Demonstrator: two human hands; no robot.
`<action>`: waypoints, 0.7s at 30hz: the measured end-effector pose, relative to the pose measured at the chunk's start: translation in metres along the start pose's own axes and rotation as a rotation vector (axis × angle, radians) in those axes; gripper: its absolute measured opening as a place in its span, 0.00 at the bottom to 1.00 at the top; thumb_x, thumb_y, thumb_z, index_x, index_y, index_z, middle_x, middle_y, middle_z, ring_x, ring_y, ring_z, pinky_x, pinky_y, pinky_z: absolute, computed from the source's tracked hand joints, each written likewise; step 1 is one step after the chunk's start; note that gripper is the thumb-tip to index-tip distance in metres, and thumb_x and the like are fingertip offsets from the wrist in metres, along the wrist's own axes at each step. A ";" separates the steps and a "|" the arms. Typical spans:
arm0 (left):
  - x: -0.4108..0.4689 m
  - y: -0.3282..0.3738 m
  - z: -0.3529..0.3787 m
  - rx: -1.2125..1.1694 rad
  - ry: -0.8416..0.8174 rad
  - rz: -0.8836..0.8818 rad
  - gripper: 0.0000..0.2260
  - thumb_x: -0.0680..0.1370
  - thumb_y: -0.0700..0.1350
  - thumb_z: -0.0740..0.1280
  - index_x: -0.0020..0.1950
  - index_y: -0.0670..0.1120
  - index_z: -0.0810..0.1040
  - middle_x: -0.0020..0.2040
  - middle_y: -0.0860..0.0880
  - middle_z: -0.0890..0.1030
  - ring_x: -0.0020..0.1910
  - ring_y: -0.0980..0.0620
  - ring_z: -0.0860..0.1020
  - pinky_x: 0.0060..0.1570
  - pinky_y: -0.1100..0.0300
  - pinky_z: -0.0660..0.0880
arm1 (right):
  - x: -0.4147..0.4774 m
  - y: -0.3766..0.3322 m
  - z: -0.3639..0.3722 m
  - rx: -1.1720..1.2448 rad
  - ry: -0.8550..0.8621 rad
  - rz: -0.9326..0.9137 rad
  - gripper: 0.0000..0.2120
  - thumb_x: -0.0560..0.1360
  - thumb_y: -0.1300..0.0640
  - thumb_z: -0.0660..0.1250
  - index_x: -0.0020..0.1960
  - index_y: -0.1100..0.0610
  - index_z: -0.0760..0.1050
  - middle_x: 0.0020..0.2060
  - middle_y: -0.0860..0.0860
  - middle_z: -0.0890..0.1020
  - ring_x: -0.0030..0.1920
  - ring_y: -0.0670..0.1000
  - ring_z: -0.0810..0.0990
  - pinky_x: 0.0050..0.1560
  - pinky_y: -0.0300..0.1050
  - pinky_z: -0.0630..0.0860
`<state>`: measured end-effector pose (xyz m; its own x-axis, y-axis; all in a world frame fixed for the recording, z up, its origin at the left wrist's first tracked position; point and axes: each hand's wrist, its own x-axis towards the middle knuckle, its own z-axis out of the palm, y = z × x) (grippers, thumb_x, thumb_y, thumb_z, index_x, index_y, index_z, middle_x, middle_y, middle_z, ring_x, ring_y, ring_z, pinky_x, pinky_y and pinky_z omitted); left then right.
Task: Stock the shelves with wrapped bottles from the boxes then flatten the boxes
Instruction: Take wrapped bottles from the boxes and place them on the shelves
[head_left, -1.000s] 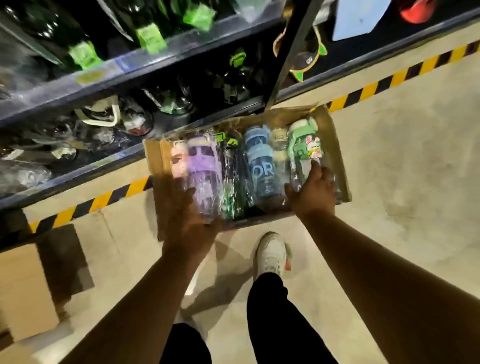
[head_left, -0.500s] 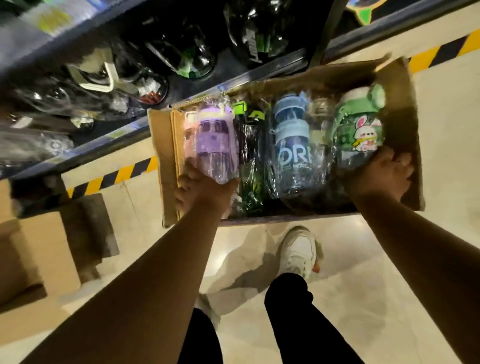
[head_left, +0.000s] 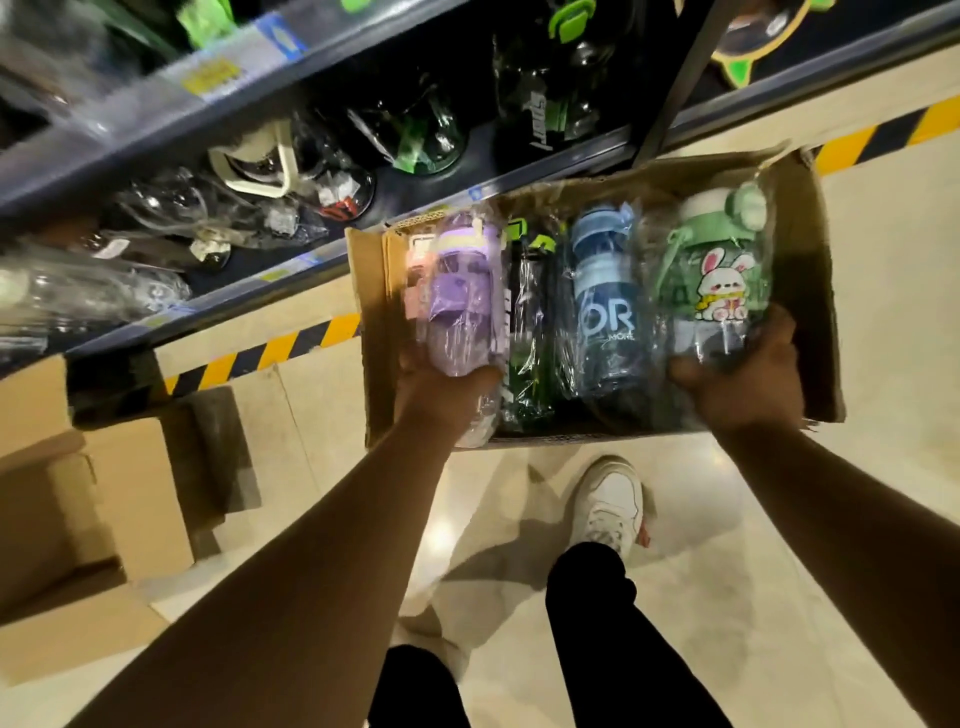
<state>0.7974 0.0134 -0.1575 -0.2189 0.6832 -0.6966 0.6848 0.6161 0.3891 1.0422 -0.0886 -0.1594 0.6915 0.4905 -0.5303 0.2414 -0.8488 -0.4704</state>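
An open cardboard box (head_left: 802, 291) sits on the floor by the shelf, filled with plastic-wrapped bottles. My left hand (head_left: 441, 395) grips the bottom of the purple bottle (head_left: 460, 296) at the box's left side. My right hand (head_left: 748, 379) grips the base of the green bottle with a rabbit picture (head_left: 719, 275) at the right. Between them lie a black and green bottle (head_left: 527, 332) and a blue bottle (head_left: 602, 306). The low shelf (head_left: 291, 270) behind the box holds several wrapped bottles.
Another open cardboard box (head_left: 78, 519) stands on the floor at the left. Yellow and black tape (head_left: 270, 353) runs along the shelf's foot. My white shoe (head_left: 608, 504) and dark trouser legs are just below the box. An upper shelf edge (head_left: 218, 78) crosses the top.
The view has dropped closer to the box. My left hand has closed round the purple bottle's base and my right hand round the green rabbit bottle, both slightly lifted.
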 end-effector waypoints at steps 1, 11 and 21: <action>-0.002 -0.002 -0.005 -0.075 -0.020 0.027 0.41 0.67 0.49 0.81 0.74 0.46 0.63 0.60 0.51 0.74 0.56 0.52 0.77 0.42 0.67 0.77 | -0.011 -0.006 -0.001 0.026 -0.004 -0.024 0.43 0.63 0.48 0.77 0.71 0.53 0.60 0.63 0.56 0.76 0.60 0.62 0.77 0.59 0.62 0.76; -0.056 -0.018 -0.125 -0.518 -0.266 0.207 0.18 0.68 0.34 0.77 0.53 0.48 0.79 0.39 0.51 0.85 0.32 0.59 0.82 0.30 0.64 0.77 | -0.143 -0.092 0.041 0.278 -0.192 -0.151 0.37 0.64 0.55 0.80 0.68 0.51 0.66 0.54 0.46 0.82 0.54 0.49 0.82 0.56 0.45 0.79; -0.095 -0.108 -0.347 -0.696 -0.093 0.218 0.26 0.68 0.40 0.81 0.59 0.55 0.72 0.46 0.57 0.81 0.42 0.62 0.80 0.42 0.46 0.83 | -0.328 -0.231 0.106 0.529 -0.347 -0.426 0.31 0.69 0.71 0.75 0.66 0.58 0.66 0.54 0.47 0.80 0.51 0.36 0.80 0.49 0.31 0.77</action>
<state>0.5036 0.0180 0.0761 -0.0472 0.8017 -0.5959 0.0993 0.5974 0.7958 0.6872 -0.0328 0.0486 0.3367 0.8628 -0.3772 0.0206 -0.4072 -0.9131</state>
